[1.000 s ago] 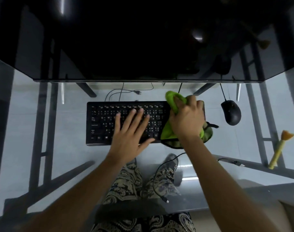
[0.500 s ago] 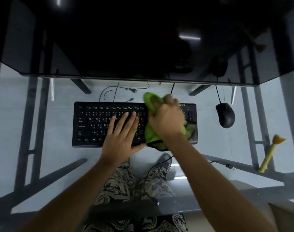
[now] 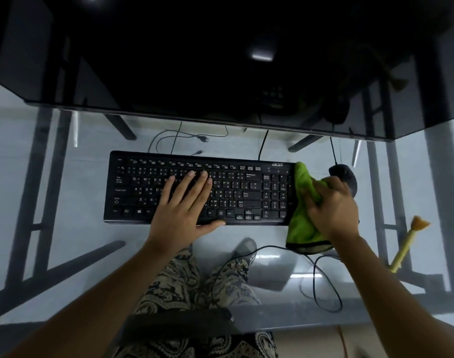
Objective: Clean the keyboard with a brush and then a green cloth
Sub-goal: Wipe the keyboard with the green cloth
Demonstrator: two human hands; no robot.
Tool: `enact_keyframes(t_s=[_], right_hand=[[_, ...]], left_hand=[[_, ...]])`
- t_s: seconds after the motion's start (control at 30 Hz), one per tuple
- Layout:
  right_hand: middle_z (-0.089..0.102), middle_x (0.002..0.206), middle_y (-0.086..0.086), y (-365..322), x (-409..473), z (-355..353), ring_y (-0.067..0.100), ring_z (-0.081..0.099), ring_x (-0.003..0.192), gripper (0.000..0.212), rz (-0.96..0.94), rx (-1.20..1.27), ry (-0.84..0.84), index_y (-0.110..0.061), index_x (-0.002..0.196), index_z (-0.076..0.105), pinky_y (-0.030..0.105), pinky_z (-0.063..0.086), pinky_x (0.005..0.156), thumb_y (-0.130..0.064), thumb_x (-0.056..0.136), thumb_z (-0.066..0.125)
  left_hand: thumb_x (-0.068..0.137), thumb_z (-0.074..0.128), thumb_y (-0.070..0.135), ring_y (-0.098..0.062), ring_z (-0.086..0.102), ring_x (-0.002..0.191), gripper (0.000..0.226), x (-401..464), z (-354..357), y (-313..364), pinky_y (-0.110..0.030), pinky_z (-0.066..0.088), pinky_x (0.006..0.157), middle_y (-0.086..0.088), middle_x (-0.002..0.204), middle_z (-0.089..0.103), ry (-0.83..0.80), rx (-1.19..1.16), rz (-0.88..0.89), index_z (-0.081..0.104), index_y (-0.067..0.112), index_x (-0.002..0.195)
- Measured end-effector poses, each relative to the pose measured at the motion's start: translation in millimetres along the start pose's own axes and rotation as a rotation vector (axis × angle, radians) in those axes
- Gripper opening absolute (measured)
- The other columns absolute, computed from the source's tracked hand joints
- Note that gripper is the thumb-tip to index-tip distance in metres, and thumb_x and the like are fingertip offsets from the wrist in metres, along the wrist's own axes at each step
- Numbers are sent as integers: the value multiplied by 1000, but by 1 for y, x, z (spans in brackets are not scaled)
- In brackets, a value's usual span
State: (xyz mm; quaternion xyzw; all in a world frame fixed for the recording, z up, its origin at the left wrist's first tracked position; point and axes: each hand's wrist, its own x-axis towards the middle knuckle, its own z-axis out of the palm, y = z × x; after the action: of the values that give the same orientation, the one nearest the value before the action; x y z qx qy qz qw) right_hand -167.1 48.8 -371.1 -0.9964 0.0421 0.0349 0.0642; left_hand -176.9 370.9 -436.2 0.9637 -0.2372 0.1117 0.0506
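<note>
The keyboard [image 3: 197, 188] sat mid-frame on the glass desk [image 3: 65, 228], long axis running left to right. Left hand [image 3: 185, 211] was flat on the keys, fingers spread. Right hand [image 3: 333, 209] was bunched tight around the cloth [image 3: 302, 202] at the keyboard's right end, just by the mouse [image 3: 346, 177]. Brush [image 3: 408, 242] lay lower right, bristles pointing up-frame.
</note>
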Motion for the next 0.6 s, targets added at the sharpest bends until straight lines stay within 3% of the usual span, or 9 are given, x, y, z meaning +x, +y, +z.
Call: enact_keyframes(t_s=[0.13, 0.3, 0.47, 0.6], right_hand=[[56, 107, 18, -16, 27, -6, 40, 51, 99, 41, 20, -31, 29, -18, 124, 62, 42, 50, 64, -28, 84, 66], [58, 105, 14, -57, 29, -7, 35, 54, 93, 45, -268, -91, -10, -22, 122, 63, 39, 52, 64, -28, 78, 68], [58, 102, 17, -22, 34, -11, 39, 54, 91, 39, -105, -50, 47, -19, 119, 66, 44, 55, 65, -25, 80, 69], [62, 103, 13, -73, 3, 4, 34, 56, 88, 52, -432, -46, 33, -21, 119, 66, 40, 52, 69, -19, 68, 73]], left_hand=[[84, 47, 74, -30, 39, 137, 87, 1, 1, 1, -56, 32, 109, -10, 149, 42, 17, -2, 20, 47, 7, 140], [83, 50, 72, -31, 42, 135, 85, 4, 1, 0, -56, 32, 109, -11, 146, 45, 39, -11, 16, 50, 6, 137], [83, 49, 73, -30, 43, 134, 85, 0, 0, -4, -55, 33, 108, -10, 145, 47, 45, 0, -2, 51, 6, 136], [83, 49, 74, -30, 42, 135, 87, 0, -1, -1, -56, 33, 109, -10, 146, 46, 51, -17, -3, 51, 5, 137]])
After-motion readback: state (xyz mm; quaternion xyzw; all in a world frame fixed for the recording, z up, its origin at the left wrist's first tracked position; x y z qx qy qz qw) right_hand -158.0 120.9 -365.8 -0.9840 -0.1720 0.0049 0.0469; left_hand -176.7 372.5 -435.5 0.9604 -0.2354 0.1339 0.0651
